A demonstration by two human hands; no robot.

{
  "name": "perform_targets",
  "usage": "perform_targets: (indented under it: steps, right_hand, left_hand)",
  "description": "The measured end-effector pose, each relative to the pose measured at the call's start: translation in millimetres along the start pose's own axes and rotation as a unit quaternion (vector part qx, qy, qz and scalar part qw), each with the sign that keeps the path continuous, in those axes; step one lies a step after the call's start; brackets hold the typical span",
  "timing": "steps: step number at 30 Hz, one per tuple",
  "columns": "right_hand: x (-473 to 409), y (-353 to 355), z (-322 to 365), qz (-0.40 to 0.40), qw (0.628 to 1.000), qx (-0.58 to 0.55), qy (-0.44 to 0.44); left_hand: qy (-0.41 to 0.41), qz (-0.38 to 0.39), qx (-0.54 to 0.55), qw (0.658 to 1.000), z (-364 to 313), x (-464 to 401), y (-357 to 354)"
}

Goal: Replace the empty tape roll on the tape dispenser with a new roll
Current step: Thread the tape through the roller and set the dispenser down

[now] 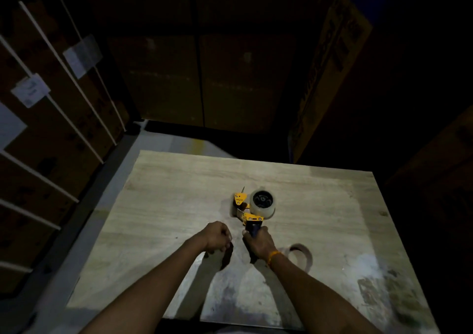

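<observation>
On dispenser [247, 209]: full clear roll [262, 202]

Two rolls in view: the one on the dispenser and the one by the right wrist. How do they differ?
The roll on the dispenser is pale and thick with tape, mounted on the hub; the brown ring is a thin, bare-looking core lying loose on the table, partly hidden by the right hand. Both are round and hollow.

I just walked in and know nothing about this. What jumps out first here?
The yellow tape dispenser at the middle of the pale wooden table, a full tape roll mounted on it. The right hand grips its dark handle; the left hand hovers loosely curled beside it. An empty cardboard core lies right of the right wrist, dark stacked boxes all around.
</observation>
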State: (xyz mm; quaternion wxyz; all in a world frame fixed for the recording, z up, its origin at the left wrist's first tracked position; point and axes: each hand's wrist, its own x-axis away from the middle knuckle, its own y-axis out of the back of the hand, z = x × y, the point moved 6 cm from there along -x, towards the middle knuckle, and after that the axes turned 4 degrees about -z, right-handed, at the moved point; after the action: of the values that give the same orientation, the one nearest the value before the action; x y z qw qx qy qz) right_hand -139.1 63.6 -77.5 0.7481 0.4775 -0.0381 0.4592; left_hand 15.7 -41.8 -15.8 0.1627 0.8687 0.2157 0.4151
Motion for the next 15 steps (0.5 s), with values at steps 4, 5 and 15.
perform_targets:
  steps: [4, 5, 15]
  right_hand:
    - [7.4, 5.9, 1.5, 0.023, 1.000, 0.001, -0.020]
    - [8.3, 7.3, 0.9, 0.026, 0.999, 0.001, -0.025]
    - [32.6, 83.3, -27.9, -0.126, 0.988, 0.081, 0.044]
  left_hand:
    - [-0.002, 0.015, 0.011, 1.000, -3.9, -5.2, -4.1]
    - [-0.004, 0.017, 0.006, 1.000, -6.1, -5.8, -4.6]
    - [-0.030, 0.039, -0.056, 0.997, -31.1, -11.1, -16.2]
